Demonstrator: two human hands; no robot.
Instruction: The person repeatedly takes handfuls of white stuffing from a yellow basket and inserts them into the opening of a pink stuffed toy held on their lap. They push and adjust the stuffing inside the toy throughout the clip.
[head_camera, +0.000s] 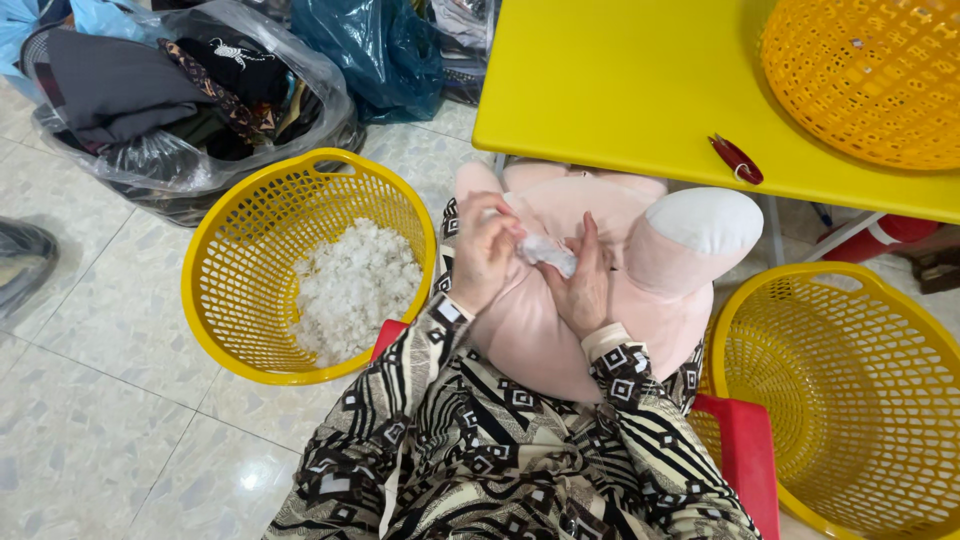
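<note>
A pink plush toy (640, 270) with a white-tipped limb lies on my lap. My left hand (483, 250) pinches a wad of white stuffing (548, 250) at the toy's opening. My right hand (583, 285) lies flat against the toy right beside the wad and steadies it. Both sleeves carry a black, white and beige geometric pattern. To my left on the floor stands a yellow basket (225, 300) holding a heap of white stuffing (350, 290).
A yellow table (620, 90) carries an upturned yellow-orange basket (870, 75) and small red scissors (736, 160). Another yellow basket (850, 400) stands at my right. Plastic bags of clothes (180, 90) lie on the tiled floor behind. I sit on a red stool (745, 440).
</note>
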